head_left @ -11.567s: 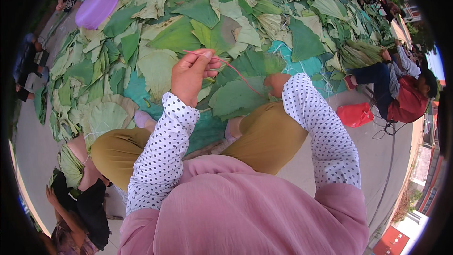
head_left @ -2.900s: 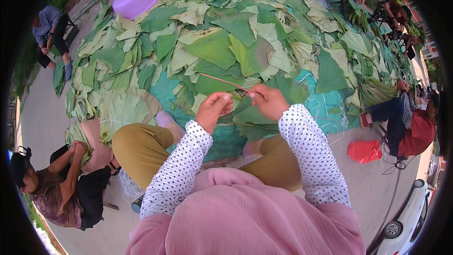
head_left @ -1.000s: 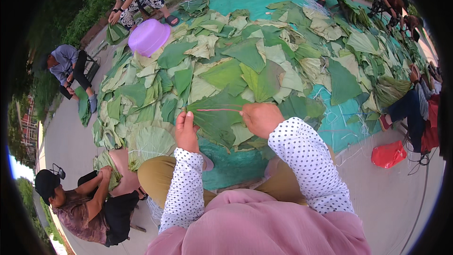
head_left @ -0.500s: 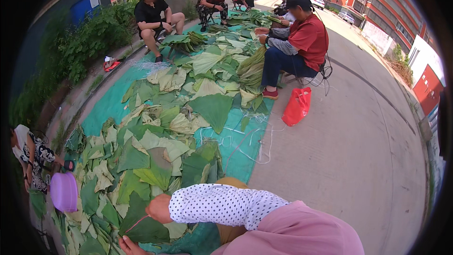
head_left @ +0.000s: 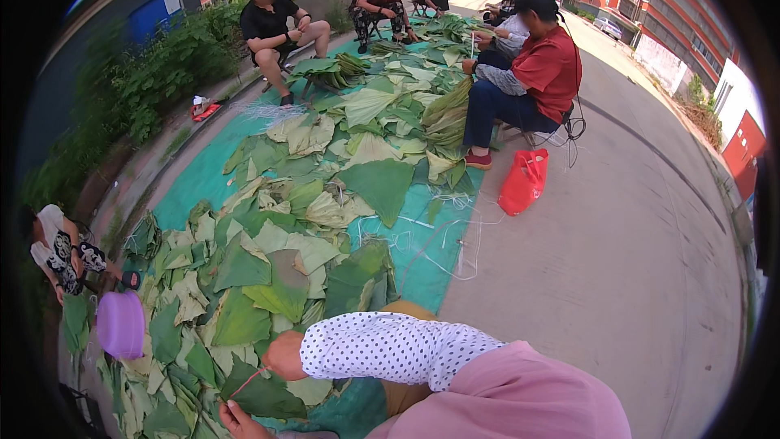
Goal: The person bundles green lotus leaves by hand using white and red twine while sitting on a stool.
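My right hand (head_left: 284, 355), at the end of a white sleeve with dark dots, is closed with a thin pink string (head_left: 248, 383) running out of its fingers. That string lies slantwise across a dark green leaf (head_left: 266, 397) in front of me. My left hand (head_left: 240, 423), partly cut off by the lower edge, has its thumb and fingers at the leaf's near left edge, gripping it. The string's far end comes close to the left fingertips; whether they hold it too is unclear. Broad green leaves (head_left: 244, 317) are heaped around both hands.
A green ground sheet (head_left: 422, 276) carries leaves and loose white strings. Left stands a purple tub (head_left: 120, 325), beside a seated person (head_left: 61, 248). A person in red (head_left: 540, 73) sits at right near a red bag (head_left: 522, 183). Several others sit farther off.
The whole view has shifted slightly, so things sit further right. My hands keep nearly the same hold on string and leaf. The person in red has a white strip in hand.
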`<state>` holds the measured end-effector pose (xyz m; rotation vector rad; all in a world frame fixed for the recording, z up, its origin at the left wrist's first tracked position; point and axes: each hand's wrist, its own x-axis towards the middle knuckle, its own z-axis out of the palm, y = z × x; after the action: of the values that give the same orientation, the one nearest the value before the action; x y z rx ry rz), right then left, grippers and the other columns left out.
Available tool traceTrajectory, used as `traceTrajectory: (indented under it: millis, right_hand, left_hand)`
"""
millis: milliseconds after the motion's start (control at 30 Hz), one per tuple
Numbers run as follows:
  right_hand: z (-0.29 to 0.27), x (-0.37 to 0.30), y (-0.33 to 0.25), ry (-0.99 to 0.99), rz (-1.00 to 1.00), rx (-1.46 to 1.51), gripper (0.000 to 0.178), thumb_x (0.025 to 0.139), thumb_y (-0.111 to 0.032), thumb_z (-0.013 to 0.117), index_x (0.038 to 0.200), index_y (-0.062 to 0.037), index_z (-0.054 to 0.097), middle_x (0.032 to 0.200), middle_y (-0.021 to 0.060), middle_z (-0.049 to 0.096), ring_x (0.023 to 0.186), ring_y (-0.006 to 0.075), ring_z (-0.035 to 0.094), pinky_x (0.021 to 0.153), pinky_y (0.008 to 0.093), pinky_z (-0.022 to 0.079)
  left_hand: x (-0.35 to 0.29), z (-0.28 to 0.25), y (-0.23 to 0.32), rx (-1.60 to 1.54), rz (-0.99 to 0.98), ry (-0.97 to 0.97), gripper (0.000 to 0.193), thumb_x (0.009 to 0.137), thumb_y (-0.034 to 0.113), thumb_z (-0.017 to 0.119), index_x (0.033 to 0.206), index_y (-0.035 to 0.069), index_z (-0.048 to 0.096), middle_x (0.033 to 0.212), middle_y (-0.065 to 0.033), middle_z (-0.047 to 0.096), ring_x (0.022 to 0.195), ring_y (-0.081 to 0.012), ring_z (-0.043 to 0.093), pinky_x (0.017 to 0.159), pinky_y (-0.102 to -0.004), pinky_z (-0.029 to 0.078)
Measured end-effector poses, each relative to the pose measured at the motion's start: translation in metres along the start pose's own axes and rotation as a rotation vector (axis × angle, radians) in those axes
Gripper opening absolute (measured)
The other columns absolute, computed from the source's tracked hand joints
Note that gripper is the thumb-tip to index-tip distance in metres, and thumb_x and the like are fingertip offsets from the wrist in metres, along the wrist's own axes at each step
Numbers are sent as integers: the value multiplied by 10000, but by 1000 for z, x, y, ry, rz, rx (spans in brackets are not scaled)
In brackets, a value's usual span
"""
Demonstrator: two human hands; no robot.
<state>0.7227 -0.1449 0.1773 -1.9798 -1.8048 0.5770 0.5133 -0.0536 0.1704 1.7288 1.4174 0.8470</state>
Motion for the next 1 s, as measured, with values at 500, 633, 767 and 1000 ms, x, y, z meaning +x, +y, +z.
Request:
traceTrajectory:
  millis: [500, 633, 767, 1000]
  right_hand:
    - [-4, -7, -14, -40, -3, 6, 162, 809, -173, 581, 909, -60, 641, 791, 168, 662, 767, 374, 648, 665, 485, 490]
    - [3, -2, -14, -81, -24, -45, 192, 797, -187, 591, 922, -46, 633, 803, 177, 664, 782, 381, 649, 679, 485, 494]
    - [14, -1, -28, -83, -77, 8, 206, 814, -173, 580, 972, -47, 616, 839, 184, 667, 805, 388, 650, 691, 480, 496]
    - [-3, -27, -46, -80, -46, -72, 218, 917, -223, 516, 931, -27, 609, 818, 199, 656, 773, 390, 636, 675, 502, 490]
  left_hand:
    - [-25, 43, -10, -442, 172, -262, 222, 974, 168, 544, 1094, -15, 585, 989, -29, 597, 878, -92, 515, 792, -244, 435]
    - [-41, 45, -14, -465, 181, -461, 316, 966, 134, 551, 1234, -29, 510, 1135, -77, 581, 1001, -141, 534, 886, -283, 439]
    - [-60, 26, -6, -530, 119, -349, 304, 976, 157, 526, 1238, 7, 495, 1159, -84, 576, 1017, -142, 543, 858, -284, 459]
    - [-53, 7, -17, -703, -334, -398, 196, 965, 266, 567, 1013, 77, 579, 885, -26, 628, 741, -118, 590, 638, -266, 479]
